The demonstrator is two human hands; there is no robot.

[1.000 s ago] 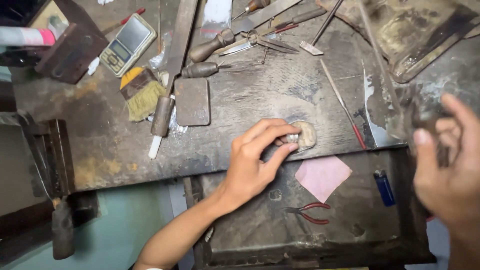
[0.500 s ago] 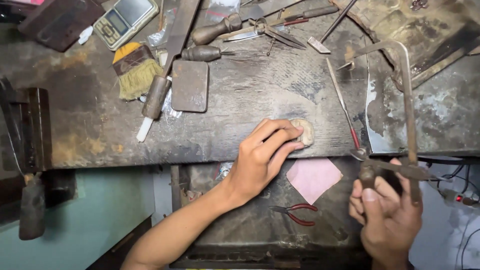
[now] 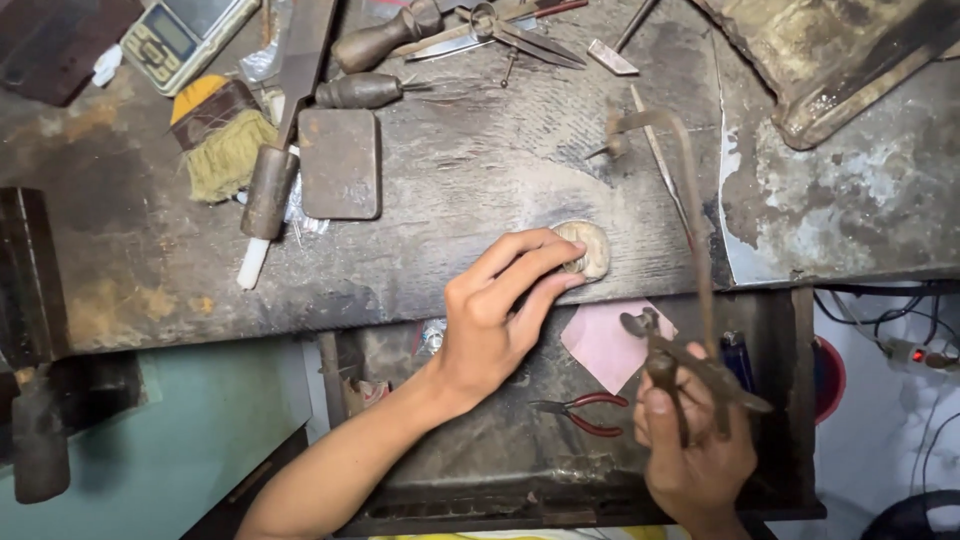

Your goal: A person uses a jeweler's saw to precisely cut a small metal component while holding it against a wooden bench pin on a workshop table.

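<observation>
In the head view, the left hand [image 3: 500, 320] presses its fingertips [image 3: 560, 265] onto a small round pale lump [image 3: 588, 247] that sits at the front edge of the scarred wooden worktop [image 3: 480, 170]; its grip is a flat pinning hold on the lump, not a closed fist. The right hand [image 3: 695, 450] is wrapped tight around the handle of a jeweller's saw frame [image 3: 690, 250], whose bow rises just right of the pinned lump, blurred. Judging by this, the piece is set and steadied and the tool is in hand, but no cut shows on the lump. Below the left grip, the open drawer [image 3: 790, 400] holds a pink paper square [image 3: 610, 340] and red-handled pliers [image 3: 585, 412].
</observation>
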